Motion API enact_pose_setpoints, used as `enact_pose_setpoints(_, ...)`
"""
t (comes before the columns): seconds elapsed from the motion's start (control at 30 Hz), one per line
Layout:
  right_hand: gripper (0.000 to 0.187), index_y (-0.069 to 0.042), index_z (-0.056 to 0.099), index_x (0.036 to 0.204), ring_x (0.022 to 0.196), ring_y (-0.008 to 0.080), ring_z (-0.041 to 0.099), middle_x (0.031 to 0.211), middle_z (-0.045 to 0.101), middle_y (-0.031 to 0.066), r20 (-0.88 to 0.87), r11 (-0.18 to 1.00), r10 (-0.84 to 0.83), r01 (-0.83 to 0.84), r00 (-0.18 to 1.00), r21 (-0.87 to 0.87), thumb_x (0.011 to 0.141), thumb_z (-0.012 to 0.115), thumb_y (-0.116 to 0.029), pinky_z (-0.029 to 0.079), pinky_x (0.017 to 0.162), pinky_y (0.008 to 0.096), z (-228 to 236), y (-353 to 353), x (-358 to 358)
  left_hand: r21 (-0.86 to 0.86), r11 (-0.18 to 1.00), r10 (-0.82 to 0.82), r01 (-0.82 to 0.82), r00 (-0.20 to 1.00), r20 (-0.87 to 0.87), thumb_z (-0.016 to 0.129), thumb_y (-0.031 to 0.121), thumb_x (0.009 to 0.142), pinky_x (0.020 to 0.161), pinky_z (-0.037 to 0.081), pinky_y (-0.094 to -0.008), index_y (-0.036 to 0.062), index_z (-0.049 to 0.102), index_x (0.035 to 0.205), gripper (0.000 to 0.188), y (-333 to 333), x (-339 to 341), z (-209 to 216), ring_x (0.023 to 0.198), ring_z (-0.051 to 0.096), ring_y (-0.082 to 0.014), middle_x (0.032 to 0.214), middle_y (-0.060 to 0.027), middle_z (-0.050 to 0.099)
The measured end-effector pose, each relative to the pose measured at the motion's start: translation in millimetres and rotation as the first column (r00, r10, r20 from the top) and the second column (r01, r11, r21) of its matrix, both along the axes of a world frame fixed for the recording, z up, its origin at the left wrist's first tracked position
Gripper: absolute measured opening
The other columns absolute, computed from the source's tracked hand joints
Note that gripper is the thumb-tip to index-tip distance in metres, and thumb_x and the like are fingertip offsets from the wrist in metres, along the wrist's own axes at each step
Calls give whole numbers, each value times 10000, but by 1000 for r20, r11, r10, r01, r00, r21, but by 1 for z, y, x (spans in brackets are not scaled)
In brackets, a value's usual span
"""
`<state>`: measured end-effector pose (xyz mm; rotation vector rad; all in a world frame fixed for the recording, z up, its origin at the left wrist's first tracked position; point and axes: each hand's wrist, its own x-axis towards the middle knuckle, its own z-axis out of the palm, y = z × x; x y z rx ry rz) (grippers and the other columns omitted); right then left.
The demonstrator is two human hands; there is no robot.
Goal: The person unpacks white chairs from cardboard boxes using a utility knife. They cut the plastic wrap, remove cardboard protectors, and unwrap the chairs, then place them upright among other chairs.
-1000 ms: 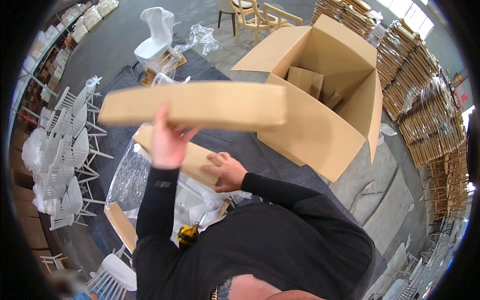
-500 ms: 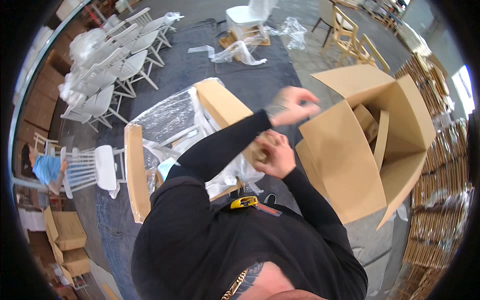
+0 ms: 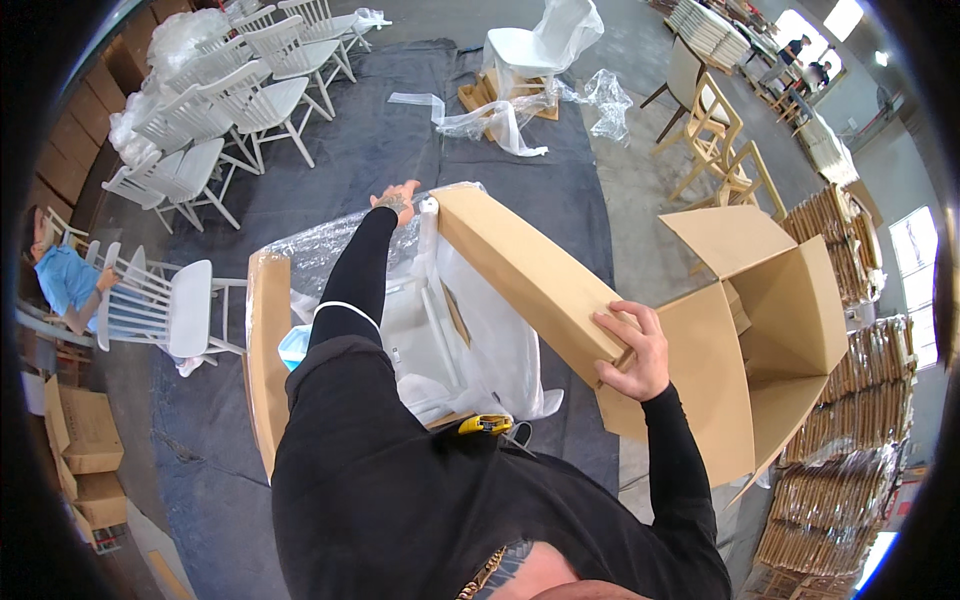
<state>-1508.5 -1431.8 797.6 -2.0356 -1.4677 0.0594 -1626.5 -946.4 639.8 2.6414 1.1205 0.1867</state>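
A white chair (image 3: pixel 415 325), partly in clear plastic film and white foam sheet, lies on its side in front of me. A long cardboard piece (image 3: pixel 530 280) runs along its right side. My right hand (image 3: pixel 636 352) grips the near end of this piece, thumb on the end and fingers over the top. My left hand (image 3: pixel 397 203) is stretched out to the far corner, fingers apart, beside the piece's far end; whether it touches is unclear. A second cardboard piece (image 3: pixel 270 350) stands along the chair's left side. A yellow tape measure (image 3: pixel 485 425) hangs at my waist.
An opened cardboard box (image 3: pixel 700 360) stands at my right, cardboard inside. Several white chairs (image 3: pixel 255 95) line the far left; a person in blue (image 3: pixel 68 285) is by another chair at left. Loose plastic film (image 3: pixel 510 130) lies ahead on the dark floor cloth (image 3: pixel 390 110).
My left hand has swung from the right across to the far corner. My right hand has moved right, onto the cardboard piece's near end. That piece now shows its full length, angled toward the box.
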Motion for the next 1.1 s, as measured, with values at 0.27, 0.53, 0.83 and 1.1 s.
enact_pose_setpoints(0.27, 659, -24, 679, 1169, 1167, 327, 561, 1235, 593, 177, -363, 998, -25, 43, 931, 41, 581, 670, -321, 445, 1011, 438, 12, 11, 80, -36, 970, 237, -239, 970, -59, 532, 252, 891, 887, 532, -415, 154, 734, 1011, 255, 59, 34, -19, 1035, 675, -307, 1062, -121, 714)
enact_pose_setpoints(0.53, 506, -72, 605, 1208, 1087, 254, 611, 1183, 646, 76, -955, 494, 219, 820, 202, 287, 838, 573, -416, 489, 947, 418, -16, -40, 130, -37, 903, 427, -427, 904, -17, 538, 250, 869, 883, 499, -444, 141, 693, 1044, 258, 102, -9, -39, 1073, 659, -307, 1111, -124, 700)
enact_pose_setpoints(0.83, 627, -87, 557, 1330, 1195, 349, 543, 1337, 551, 138, -932, -90, 45, 931, 359, 355, 811, 529, -437, 453, 973, 528, 16, -93, 28, 70, 493, 749, -867, 464, 472, 576, 278, 814, 719, 539, -509, 42, 699, 883, 275, 167, -166, 17, 853, 699, -395, 896, -231, 701)
enact_pose_setpoints(1.1, 696, -31, 481, 1365, 1233, 445, 486, 1403, 454, 221, -949, -352, 275, 935, 155, 50, 830, 528, -473, 432, 972, 684, -35, -229, 39, -678, 697, 666, -233, -139, 733, 500, 333, 966, 986, 419, -585, 4, 341, 1423, 585, 117, -371, 165, 1268, 477, -400, 1414, -254, 431)
